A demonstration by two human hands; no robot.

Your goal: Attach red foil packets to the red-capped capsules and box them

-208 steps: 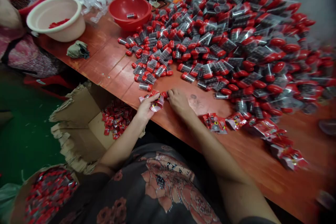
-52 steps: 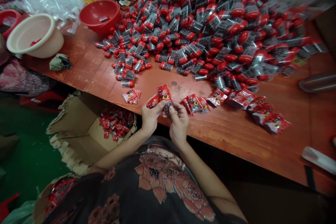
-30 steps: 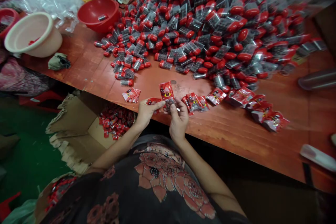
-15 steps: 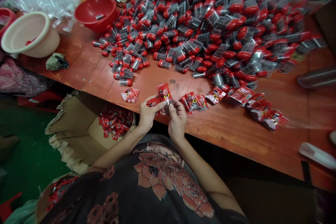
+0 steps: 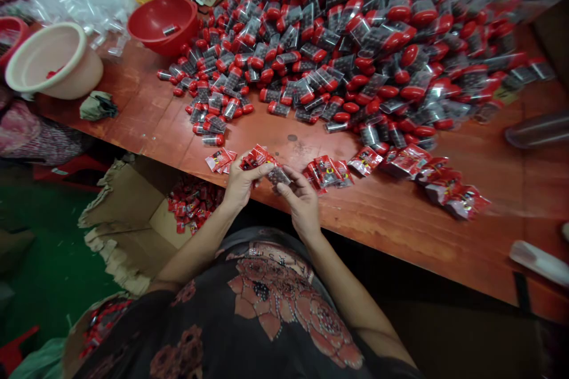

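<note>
My left hand (image 5: 242,185) is closed on several small red printed packets (image 5: 256,157), its thumb lying across the near side. Between both hands is a dark, dotted, clear-covered piece (image 5: 278,176); whether it is a separate tube or the see-through part of a packet, I cannot tell. My right hand (image 5: 303,200) pinches the right end of that piece between thumb and fingers. Both hands are just above the table's front edge. Red printed packets (image 5: 329,172) lie right of my right hand, and a few more (image 5: 220,160) lie left of my left hand.
A large heap of clear tubes with red caps (image 5: 329,41) covers the back of the wooden table (image 5: 377,207). More packets (image 5: 440,180) lie to the right. A red bowl (image 5: 162,32) and a cream basin (image 5: 53,65) stand left. Below is an open cardboard box (image 5: 120,219) holding red packets.
The packet that stood up between my hands has been lowered and turned, with its dark dotted part now facing me. My left hand has shifted slightly left; my hands are a little farther apart.
</note>
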